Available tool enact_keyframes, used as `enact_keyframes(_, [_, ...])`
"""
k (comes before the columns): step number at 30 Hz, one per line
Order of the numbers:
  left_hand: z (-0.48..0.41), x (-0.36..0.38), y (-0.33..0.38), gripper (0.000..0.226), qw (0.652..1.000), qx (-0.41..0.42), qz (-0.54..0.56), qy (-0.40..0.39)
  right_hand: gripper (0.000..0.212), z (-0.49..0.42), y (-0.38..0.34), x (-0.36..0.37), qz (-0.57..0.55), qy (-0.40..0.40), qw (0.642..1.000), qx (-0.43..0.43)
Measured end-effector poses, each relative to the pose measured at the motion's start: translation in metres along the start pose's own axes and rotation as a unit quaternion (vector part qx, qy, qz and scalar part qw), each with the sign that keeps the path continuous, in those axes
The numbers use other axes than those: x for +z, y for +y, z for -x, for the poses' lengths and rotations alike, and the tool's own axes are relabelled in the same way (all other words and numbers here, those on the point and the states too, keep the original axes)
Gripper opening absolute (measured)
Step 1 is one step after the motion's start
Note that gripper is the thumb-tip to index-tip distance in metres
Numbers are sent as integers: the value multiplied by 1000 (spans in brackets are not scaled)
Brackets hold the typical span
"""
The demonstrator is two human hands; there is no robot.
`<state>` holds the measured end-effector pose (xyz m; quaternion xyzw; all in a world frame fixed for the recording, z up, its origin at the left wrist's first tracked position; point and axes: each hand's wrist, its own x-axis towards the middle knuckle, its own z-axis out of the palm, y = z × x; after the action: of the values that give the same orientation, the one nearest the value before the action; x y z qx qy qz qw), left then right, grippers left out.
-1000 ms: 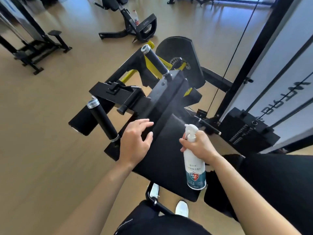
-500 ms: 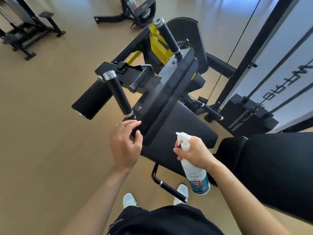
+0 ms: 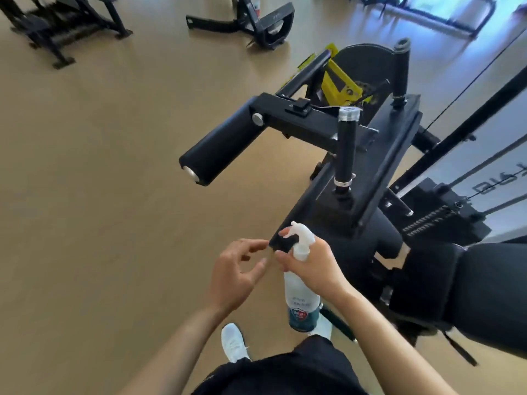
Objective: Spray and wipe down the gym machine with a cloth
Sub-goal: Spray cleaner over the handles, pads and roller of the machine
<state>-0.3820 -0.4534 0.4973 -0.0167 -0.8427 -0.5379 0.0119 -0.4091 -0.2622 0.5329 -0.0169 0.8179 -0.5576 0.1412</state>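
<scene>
Where the lower edge of the view cuts in, black shorts point(image 3: 285, 372) and one white shoe point(image 3: 233, 340) show above a tan wooden floor point(image 3: 99, 223).

Both forearms reach forward.

Right hand point(image 3: 310, 266): grip wrapped round the neck of a white spray bottle point(image 3: 301, 303) with a teal label. The bottle hangs upright below the fist and the forefinger lies at the front of the trigger head.

Left hand point(image 3: 236, 272): grip spread loosely, fingers half curled, thumb apart, holding nothing. Its fingertips are just beside the near corner of the machine's black pad; cannot tell if they touch.

Gym machine point(image 3: 370, 178): black frame, directly ahead of both hands and running away up-right. The nozzle sits at the near corner of its pad.

An upright handle point(image 3: 345, 149) with a silver cap rises from the flat top. A black roller pad point(image 3: 219, 149) juts out to the left on a square arm. Beyond that are a yellow bracket point(image 3: 336, 81) and a dark round plate.

Right side: a black padded block point(image 3: 470, 286) near, then the weight stack point(image 3: 439, 220) behind it.

Far: two other black machines point(image 3: 251, 21) stand on the floor, blurred.
</scene>
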Motion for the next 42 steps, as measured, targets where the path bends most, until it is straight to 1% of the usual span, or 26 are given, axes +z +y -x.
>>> enact_keyframes(3, [11,-32,-23,36,993,-68,76,-56,29,-20,-21,48,-32,35,999,-8])
enact_keyframes(6, [13,-53,-44,47,981,-121,128,-85,27,-44,-41,84,-92,59,994,1])
enact_keyframes(8, [8,-67,-57,52,974,-148,156,-78,28,-62,-51,103,-118,68,991,8])
enact_keyframes(12, [-15,-94,-83,47,961,-197,178,-81,31,-102,-60,133,-164,80,982,46])
enact_keyframes(14, [-33,-106,-94,51,948,-228,208,-79,32,-131,-60,146,-189,80,976,73])
enact_keyframes(17, [-71,-128,-119,56,940,-274,194,-62,30,-186,-53,169,-227,76,961,138])
enact_keyframes(19, [-102,-144,-135,54,936,-299,171,-66,31,-228,-47,187,-236,80,948,198])
enact_keyframes(21, [-134,-158,-148,46,931,-327,147,-69,33,-269,-41,202,-238,75,936,247])
enact_keyframes(23, [-167,-173,-157,30,923,-352,134,-80,39,-306,-41,215,-236,65,930,273])
enact_keyframes(25, [-198,-187,-161,24,915,-371,131,-86,42,-338,-44,223,-258,61,919,293])
enact_keyframes(28, [-239,-199,-171,28,908,-390,124,-88,39,-377,-49,226,-265,68,911,309])
enact_keyframes(30, [-261,-201,-178,26,908,-392,118,-92,37,-396,-52,224,-272,79,903,323])
enact_keyframes(33, [-293,-203,-191,21,909,-386,111,-116,31,-421,-55,219,-304,121,876,355])
enact_keyframes(35, [-314,-205,-200,23,909,-374,103,-150,27,-435,-57,216,-311,151,865,364])
enact_keyframes(37, [-336,-210,-208,24,910,-356,90,-195,24,-448,-60,214,-303,181,863,362])
enact_keyframes(42, [-398,-233,-225,17,901,-303,97,-295,25,-478,-73,217,-311,259,847,345])
